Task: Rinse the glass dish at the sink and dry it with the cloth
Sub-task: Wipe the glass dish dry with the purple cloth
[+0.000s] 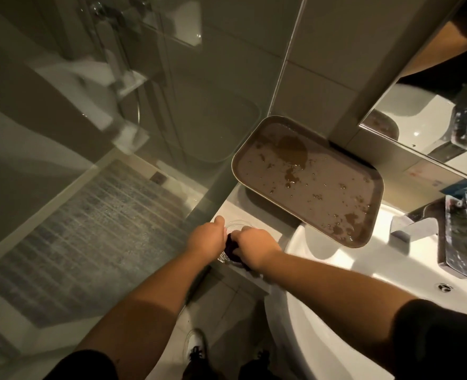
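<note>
A small clear glass dish (233,225) sits at the left end of the white counter, mostly covered by my hands. My left hand (206,238) grips its left rim. My right hand (255,246) presses a dark purple cloth (231,246) into the dish. Only the far rim and a bit of the near rim of the dish show.
A brown tray (257,149) wet with droplets lies on the counter and overhangs the white sink (322,259). A chrome tap (457,234) stands at the right under a mirror (418,127). A glass shower screen (144,105) rises at the left. My shoes show on the floor below.
</note>
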Tool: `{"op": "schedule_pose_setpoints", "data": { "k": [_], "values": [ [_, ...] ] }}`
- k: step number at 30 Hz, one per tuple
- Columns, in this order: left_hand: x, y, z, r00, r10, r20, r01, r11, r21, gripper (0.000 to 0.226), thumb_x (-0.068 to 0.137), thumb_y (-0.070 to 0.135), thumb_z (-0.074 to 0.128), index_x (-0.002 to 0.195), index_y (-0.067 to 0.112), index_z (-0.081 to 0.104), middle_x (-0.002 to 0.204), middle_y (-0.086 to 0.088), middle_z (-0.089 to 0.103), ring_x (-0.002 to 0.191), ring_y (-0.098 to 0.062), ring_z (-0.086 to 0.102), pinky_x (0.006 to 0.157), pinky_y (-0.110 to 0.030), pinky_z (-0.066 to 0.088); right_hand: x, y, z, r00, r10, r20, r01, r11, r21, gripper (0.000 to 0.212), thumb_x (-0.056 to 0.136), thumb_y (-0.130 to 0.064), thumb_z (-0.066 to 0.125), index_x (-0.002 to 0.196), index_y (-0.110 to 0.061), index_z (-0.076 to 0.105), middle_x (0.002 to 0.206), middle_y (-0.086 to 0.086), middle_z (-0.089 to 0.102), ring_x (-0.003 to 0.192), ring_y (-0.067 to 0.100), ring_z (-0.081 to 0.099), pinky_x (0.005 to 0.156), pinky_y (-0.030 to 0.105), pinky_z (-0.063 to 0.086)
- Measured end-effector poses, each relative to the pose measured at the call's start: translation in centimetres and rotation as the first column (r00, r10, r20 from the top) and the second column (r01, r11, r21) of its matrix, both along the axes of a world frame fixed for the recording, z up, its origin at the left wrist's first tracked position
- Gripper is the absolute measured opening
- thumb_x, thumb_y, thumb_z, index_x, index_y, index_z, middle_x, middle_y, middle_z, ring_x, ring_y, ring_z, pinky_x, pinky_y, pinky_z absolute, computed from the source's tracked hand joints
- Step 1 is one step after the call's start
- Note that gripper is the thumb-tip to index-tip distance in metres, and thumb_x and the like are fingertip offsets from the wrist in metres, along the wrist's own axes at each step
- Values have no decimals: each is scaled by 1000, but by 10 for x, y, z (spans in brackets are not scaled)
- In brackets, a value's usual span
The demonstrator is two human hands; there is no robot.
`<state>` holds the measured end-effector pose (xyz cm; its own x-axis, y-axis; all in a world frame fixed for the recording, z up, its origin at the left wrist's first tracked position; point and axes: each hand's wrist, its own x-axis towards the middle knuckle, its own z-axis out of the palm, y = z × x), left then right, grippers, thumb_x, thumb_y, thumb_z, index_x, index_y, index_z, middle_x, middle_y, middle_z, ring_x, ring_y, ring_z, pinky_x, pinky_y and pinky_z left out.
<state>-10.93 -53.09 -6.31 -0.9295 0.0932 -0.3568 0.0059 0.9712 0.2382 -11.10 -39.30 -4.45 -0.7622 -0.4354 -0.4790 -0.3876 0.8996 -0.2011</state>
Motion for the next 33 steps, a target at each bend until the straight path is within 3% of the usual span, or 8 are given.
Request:
{"op": "schedule_pose_setpoints", "data": {
  "k": [3,5,8,13,17,22,29,33],
  "values": [
    [6,2,-2,996,84,12,-84,996,30,29,103,25,33,118,2,44,109,-20,67,99,-40,64,66,-37,40,-4,4,4,998,-4,61,5,1000,-19,32,88,-30,63,116,-14,61,109,11,59,98,31,61,76,34,46],
    [8,4,-3,989,142,40,-145,987,69,29,103,24,33,118,1,44,111,-21,67,101,-39,63,68,-36,40,-15,13,14,975,114,189,-114,993,-13,48,85,-41,69,124,-16,58,115,10,55,102,30,58,82,34,46],
    [4,5,-3,972,193,137,-208,972,106,28,102,21,35,119,1,44,114,-20,66,103,-37,64,74,-36,45,-21,25,19,938,298,178,-308,951,30,54,84,-38,71,131,-19,55,122,10,52,105,30,55,88,36,48],
    [-22,-12,-1,980,-41,193,14,990,140,32,103,30,38,114,2,47,110,-22,65,97,-39,62,76,-39,46,-30,24,20,888,431,162,-440,898,23,47,86,-34,69,129,-18,57,122,9,52,106,32,54,91,39,48],
    [-23,-5,-4,993,-77,90,67,993,101,30,104,28,35,114,2,46,108,-23,64,95,-40,61,70,-39,42,-22,26,17,936,332,118,-335,942,8,49,85,-36,69,129,-18,58,123,9,52,106,30,55,86,34,46],
    [-10,-3,-10,996,60,70,-67,992,106,29,103,26,36,113,1,47,110,-22,65,98,-40,62,72,-38,44,8,9,5,999,-10,51,15,995,-99,42,84,-33,70,122,-18,63,110,8,56,98,29,59,79,33,49],
    [-6,-4,-9,977,170,129,-182,979,87,32,103,27,33,118,3,49,117,-20,64,105,-36,61,77,-36,44,8,4,0,988,121,-93,-118,992,31,40,89,-35,66,128,-25,56,110,6,58,99,27,57,88,42,47],
    [-27,-5,-5,995,-12,94,8,999,42,36,103,35,32,115,5,48,111,-19,64,98,-37,61,73,-39,45,-2,8,8,994,53,93,-47,997,-66,42,84,-36,70,123,-22,60,112,6,54,99,29,57,84,43,54]
  ]
}}
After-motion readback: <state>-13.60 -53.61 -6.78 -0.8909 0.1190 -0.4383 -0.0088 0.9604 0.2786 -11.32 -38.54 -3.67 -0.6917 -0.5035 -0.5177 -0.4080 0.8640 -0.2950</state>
